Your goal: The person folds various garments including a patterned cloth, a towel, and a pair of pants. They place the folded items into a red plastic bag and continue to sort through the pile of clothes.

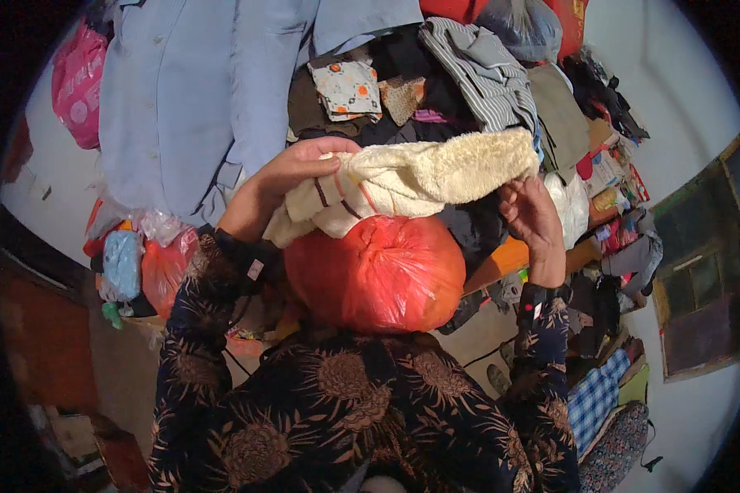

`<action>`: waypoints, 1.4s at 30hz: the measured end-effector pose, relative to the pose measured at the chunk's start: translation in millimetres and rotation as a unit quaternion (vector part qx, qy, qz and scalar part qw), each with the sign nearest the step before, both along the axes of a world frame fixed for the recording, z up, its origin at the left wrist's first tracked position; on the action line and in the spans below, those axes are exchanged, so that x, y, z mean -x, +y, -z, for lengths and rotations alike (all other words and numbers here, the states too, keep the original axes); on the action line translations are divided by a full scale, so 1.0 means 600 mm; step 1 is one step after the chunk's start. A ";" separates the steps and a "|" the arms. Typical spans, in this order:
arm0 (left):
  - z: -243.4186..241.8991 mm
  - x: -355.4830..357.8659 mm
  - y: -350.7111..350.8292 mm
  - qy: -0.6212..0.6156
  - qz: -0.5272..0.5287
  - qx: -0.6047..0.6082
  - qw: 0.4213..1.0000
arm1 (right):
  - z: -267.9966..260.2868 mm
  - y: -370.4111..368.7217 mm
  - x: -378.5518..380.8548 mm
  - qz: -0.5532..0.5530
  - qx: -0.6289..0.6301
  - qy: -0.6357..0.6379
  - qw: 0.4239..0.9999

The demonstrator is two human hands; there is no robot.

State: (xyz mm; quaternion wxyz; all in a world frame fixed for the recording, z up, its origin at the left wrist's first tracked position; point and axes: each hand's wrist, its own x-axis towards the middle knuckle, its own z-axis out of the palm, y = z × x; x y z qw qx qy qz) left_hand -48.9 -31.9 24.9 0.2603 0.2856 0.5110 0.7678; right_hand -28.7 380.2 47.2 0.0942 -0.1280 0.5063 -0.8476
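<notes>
A cream fluffy cloth (407,179) with brown and orange stripes, perhaps a towel or sock-like garment, is stretched between my hands. My left hand (290,179) grips its striped end, thumb on top. At the fluffy end, my right hand (527,206) pinches the lower edge with its fingertips. Directly below the cloth, close to my body, rests a full red plastic bag (385,277), gathered at its top; the cloth's hanging folds overlap its upper edge.
Beyond lie a light blue buttoned garment (172,111), a folded orange-dotted cloth (347,89) and a striped garment (484,68). Filled plastic bags (166,265) stand at left. Clothes and small items crowd the right, with a blue checked cloth (598,394) lower down.
</notes>
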 end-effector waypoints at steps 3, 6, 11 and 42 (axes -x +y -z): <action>0.006 0.003 -0.004 0.000 -0.011 -0.015 1.000 | -0.028 -0.030 -0.006 0.184 -0.285 0.168 0.926; 0.004 0.014 -0.007 0.058 -0.003 0.039 0.998 | -0.084 -0.052 -0.018 0.246 -0.306 0.268 0.880; -0.022 -0.005 0.034 0.181 -0.097 0.063 0.977 | -0.158 -0.119 -0.046 0.274 -0.215 0.287 0.892; -0.090 -0.099 0.040 0.107 -0.120 0.045 0.986 | -0.156 -0.193 -0.059 0.083 -0.418 0.339 0.839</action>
